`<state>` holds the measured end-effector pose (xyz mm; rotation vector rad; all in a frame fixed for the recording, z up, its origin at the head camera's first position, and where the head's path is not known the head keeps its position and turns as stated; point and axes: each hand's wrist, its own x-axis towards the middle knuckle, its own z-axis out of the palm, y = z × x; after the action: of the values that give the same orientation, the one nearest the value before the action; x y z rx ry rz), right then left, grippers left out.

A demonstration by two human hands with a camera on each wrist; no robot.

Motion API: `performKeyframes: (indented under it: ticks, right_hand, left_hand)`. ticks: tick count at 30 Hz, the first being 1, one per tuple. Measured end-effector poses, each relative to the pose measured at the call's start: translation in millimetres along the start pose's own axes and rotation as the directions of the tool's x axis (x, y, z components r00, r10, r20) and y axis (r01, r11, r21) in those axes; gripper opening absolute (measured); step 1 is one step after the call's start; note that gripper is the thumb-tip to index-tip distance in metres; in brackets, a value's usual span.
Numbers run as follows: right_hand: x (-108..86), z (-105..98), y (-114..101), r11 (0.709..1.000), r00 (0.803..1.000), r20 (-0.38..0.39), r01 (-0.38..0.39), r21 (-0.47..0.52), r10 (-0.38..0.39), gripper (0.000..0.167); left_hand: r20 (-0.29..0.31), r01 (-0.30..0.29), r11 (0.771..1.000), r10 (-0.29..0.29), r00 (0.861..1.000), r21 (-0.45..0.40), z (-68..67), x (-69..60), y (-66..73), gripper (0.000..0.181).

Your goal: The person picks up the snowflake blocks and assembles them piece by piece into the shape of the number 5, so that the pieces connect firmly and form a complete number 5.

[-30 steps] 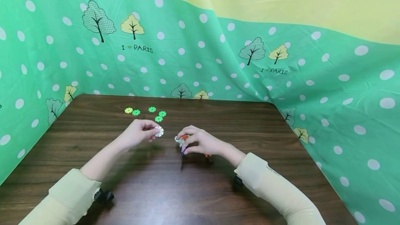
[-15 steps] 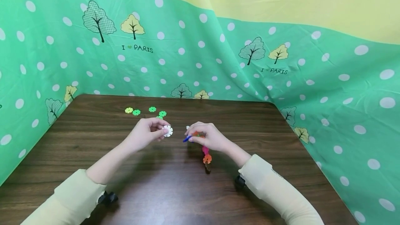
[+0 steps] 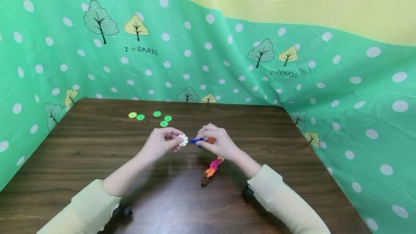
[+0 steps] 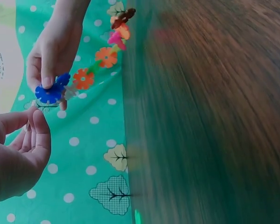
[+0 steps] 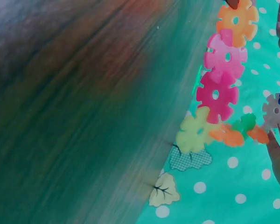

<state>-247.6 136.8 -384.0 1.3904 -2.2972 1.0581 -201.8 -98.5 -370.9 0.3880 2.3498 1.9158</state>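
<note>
My left hand (image 3: 160, 144) pinches a white notched plastic disc (image 3: 183, 140) between thumb and fingers. Just to its right, my right hand (image 3: 217, 143) pinches a blue notched disc (image 4: 48, 94), whose edge points at the white one across a small gap. A second blue piece (image 4: 63, 79) joins it. From there a chain of linked discs hangs below the right hand: a whitish disc (image 5: 276, 111), orange and green ones, a yellow disc (image 5: 194, 130), pink discs (image 5: 218, 96), an orange disc (image 5: 237, 22) and a brown one (image 3: 204, 181) at the end.
Several loose green discs (image 3: 157, 113) and a yellow disc (image 3: 132, 115) lie toward the back of the dark wooden table (image 3: 156, 205). A barely visible brown disc (image 3: 146, 121) lies near them. Behind hangs a green and yellow printed cloth (image 3: 208, 57).
My left hand has carried the white disc rightward, close to the blue disc. The right hand has lifted and turned the chain, so its pink, orange and brown end now hangs in sight.
</note>
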Motion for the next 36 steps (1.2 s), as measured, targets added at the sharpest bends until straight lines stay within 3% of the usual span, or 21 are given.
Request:
performKeyframes:
  ticks: [12,22,25,32,36]
  right_hand:
    - [5.2,-1,-12,0.983,0.991,-0.033,0.127,-0.133,-0.133,0.006]
    - [6.8,-6,-18,0.940,0.979,-0.005,0.194,-0.279,-0.204,0.007]
    - [7.8,-5,-19,0.926,0.970,-0.018,0.227,-0.303,-0.244,0.007]
    - [8.9,-3,-20,0.900,0.943,-0.059,0.292,-0.324,-0.327,0.008]
    - [9.6,-4,-20,0.893,0.936,-0.060,0.311,-0.326,-0.347,0.007]
  left_hand:
    - [-0.013,0.010,1.000,-0.011,1.000,-0.011,4.4,1.8,-0.8,0.020]
    - [0.028,-0.055,0.990,0.051,0.998,0.128,0.8,2.0,5.9,0.020]
    - [0.034,-0.063,0.987,0.058,0.998,0.145,0.9,3.2,7.6,0.021]
    - [-0.007,-0.005,0.987,0.006,1.000,0.159,0.9,5.9,13.2,0.013]
    - [0.010,-0.020,0.986,0.019,1.000,0.166,0.8,7.1,14.2,0.010]
